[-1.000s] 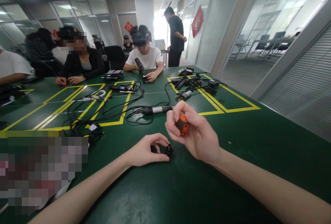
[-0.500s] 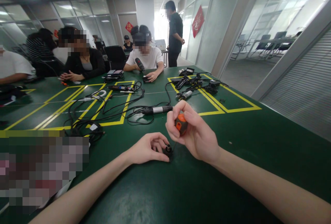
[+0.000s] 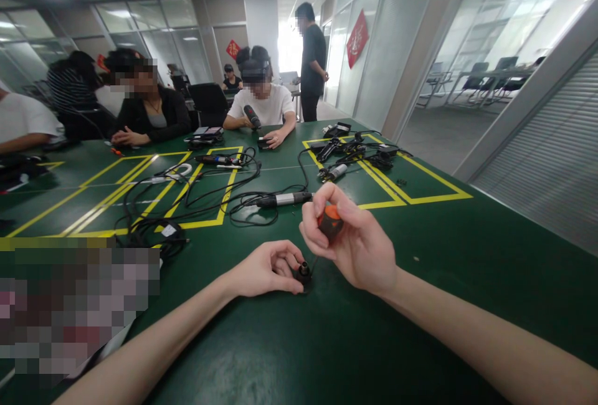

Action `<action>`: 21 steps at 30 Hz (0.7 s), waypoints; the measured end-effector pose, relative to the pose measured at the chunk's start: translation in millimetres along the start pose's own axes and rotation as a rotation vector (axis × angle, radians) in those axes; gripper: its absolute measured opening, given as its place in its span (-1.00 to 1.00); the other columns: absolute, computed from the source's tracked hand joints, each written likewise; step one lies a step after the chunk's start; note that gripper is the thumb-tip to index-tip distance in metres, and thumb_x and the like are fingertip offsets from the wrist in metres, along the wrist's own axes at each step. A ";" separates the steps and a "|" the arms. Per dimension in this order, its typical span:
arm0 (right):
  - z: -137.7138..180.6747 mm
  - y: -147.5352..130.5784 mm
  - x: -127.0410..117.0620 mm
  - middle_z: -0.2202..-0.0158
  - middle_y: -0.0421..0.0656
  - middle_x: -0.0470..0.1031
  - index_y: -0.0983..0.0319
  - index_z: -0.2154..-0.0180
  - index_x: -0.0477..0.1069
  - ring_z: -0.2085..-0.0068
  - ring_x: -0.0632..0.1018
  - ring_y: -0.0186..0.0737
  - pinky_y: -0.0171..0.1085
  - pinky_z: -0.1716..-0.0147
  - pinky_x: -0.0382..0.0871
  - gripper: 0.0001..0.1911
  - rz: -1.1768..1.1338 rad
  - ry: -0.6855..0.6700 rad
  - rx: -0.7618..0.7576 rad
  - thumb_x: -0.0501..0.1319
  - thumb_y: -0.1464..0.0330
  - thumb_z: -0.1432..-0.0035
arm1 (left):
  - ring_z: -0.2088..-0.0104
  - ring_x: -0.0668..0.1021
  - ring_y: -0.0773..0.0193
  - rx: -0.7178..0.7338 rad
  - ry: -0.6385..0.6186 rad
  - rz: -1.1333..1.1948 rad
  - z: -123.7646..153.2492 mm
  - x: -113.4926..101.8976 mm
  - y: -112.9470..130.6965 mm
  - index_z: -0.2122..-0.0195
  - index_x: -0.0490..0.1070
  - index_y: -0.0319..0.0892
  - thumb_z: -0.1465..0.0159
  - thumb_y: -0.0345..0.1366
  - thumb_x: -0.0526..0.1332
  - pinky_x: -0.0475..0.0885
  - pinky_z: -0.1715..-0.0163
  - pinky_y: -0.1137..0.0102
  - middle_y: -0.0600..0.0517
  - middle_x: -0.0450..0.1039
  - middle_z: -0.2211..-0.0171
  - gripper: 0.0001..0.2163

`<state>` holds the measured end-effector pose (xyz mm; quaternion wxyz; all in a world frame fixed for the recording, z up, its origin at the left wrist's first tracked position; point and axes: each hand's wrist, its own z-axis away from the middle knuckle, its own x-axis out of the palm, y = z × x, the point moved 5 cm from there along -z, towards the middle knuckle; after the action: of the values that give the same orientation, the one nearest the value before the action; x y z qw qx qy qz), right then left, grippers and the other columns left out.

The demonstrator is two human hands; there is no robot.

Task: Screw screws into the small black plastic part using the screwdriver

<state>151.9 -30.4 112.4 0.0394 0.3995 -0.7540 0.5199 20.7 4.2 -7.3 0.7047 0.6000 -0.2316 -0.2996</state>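
My right hand (image 3: 350, 237) is closed around the orange and dark grey handle of a screwdriver (image 3: 331, 223). A thin dark shaft seems to run down from it toward the black part; its tip is hidden. My left hand (image 3: 268, 269) rests on the table with curled fingers and thumb on a small black part (image 3: 304, 273) with a round metal collar on top. That part stands on the green table (image 3: 374, 349), just below and left of my right hand. What kind of part it is, I cannot make out.
Beyond my hands lie a grey and black cylindrical tool (image 3: 284, 199) and tangled black cables (image 3: 187, 202). Black devices (image 3: 336, 149) sit within yellow tape at the back right. Across the table a person (image 3: 264, 106) holds a power drill (image 3: 252, 116); others sit or stand nearby.
The screwdriver handle has turned in my right hand, showing its orange patches differently. My left hand stays at the black part. The standing person in the background has shifted slightly left.
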 end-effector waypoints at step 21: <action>0.9 4.9 -4.8 0.53 -0.26 0.28 0.25 0.38 0.40 0.58 0.23 -0.42 -0.37 0.60 0.05 -0.63 0.073 0.006 -0.012 0.07 0.19 -0.41 | 0.45 0.59 0.38 0.055 0.001 -0.047 0.2 1.9 -0.5 0.17 0.48 -0.30 0.03 -0.38 0.54 0.50 0.31 0.42 0.04 0.59 0.41 -0.58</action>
<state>152.4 -27.7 106.1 0.0248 0.3698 -0.7711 0.5176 21.9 2.7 -7.8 0.6809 0.6244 -0.2254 -0.3094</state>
